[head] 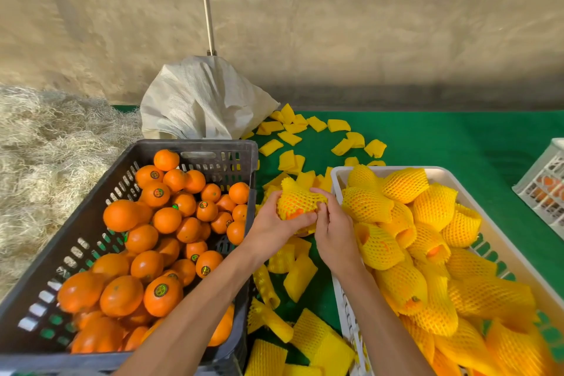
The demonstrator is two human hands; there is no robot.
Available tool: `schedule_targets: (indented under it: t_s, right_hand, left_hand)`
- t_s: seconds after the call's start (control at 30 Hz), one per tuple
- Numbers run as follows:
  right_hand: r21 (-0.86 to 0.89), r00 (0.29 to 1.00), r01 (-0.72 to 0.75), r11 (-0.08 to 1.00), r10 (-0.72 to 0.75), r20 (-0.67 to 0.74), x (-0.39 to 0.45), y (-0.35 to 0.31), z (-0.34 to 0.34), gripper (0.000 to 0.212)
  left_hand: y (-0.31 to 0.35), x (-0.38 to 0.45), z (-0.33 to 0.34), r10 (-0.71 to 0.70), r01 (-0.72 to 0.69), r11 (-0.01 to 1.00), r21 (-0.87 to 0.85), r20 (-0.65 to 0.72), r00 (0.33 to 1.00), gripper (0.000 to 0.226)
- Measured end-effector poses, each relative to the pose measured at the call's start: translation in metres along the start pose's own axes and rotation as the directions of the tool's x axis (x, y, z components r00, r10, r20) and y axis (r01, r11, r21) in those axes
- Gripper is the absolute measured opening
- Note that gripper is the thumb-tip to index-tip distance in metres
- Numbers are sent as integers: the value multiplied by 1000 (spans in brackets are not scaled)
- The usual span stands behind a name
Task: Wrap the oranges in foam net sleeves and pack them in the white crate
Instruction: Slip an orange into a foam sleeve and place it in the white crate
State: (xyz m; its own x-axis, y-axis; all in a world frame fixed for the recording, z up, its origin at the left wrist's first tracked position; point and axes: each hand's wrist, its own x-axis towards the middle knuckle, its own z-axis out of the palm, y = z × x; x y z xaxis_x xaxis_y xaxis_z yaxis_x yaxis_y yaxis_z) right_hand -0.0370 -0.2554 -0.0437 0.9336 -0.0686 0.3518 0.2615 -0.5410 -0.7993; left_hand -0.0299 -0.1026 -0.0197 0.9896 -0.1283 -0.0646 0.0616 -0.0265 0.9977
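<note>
- far left of frame: heap of pale straw (45, 143) lay beside the dark crate (195, 151), probably spare padding.
- left and lower left: dark crate held bare oranges (122, 294), many with round stickers; it sat just beside the working gap, likely so fruit was one short reach away.
- upper centre: white woven sack (201, 98) slumped against the wall behind the dark crate.
- centre: left hand (274, 227) cupped the orange being wrapped (297, 203) from below, fingers curled round it, thumb over the net. judged as a steadying grip.
- centre, just right of that: right hand (332, 233) had fingertips pinching the foam net sleeve (300, 194) at the fruit's near side, apparently tugging it over. orange skin showed through the lower mesh, so the wrap looked unfinished.
- centre: loose yellow sleeves (300, 276) scattered flat between the two crates and toward the wall.
- right: white crate (335, 172) was heaped with wrapped oranges (403, 185), close by the hands.
- right edge: second white crate (540, 189), partly cut off.
- surface: green mat (457, 143); rough bare plaster wall (366, 24) behind.
</note>
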Motion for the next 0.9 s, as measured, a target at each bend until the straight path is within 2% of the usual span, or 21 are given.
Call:
schedule_targets:
  t_s: [0.03, 0.13, 0.3, 0.4, 0.47, 0.57, 0.63, 0.7, 0.77, 0.9]
  right_hand:
    - [-8, 1000, -10, 1000, 10, 16, 0, 2, 0, 37]
    - [-39, 999, -7, 999, 9, 37, 2, 6, -2, 42]
    - [-13, 997, 65, 998, -65, -35, 1, 3, -3, 36]
    - [3, 990, 109, 994, -108, -94, -4, -4, 4, 32]
    - [70, 992, 55, 996, -47, -119, -6, -9, 10, 30]
    - [109, 998, -61, 992, 57, 36, -7, -12, 17, 30]
    - [155, 989, -92, 984, 72, 127, -7, -11, 20, 36]
    - [150, 986, -122, 981, 102, 134, -5, -10, 20, 42]
    - [139, 986, -159, 977, 152, 66, -3, -6, 16, 45]
    - [99, 984, -168, 981, 174, -49, -3, 1, 11, 40]
  left_hand:
    - [-1, 0, 0, 45, -44, 997, 66, -15, 999, 71]
    - [-1, -1, 2, 140, -126, 982, 141, -94, 986, 64]
    - [-2, 2, 0, 212, -153, 967, 205, -307, 928, 67]
    - [0, 0, -2, 262, -167, 946, 277, -355, 897, 65]
    - [2, 0, -4, 248, -172, 958, 231, -359, 900, 59]
    - [2, 0, -4, 210, -167, 975, 149, -349, 913, 46]
    - [1, 0, -4, 188, -136, 970, 201, -267, 945, 56]
    - [-1, 0, -6, 185, -112, 927, 358, -178, 966, 75]
    - [-3, 1, -8, 242, -147, 871, 469, -148, 959, 81]
    - [-8, 0, -6, 282, -154, 846, 511, -181, 942, 105]
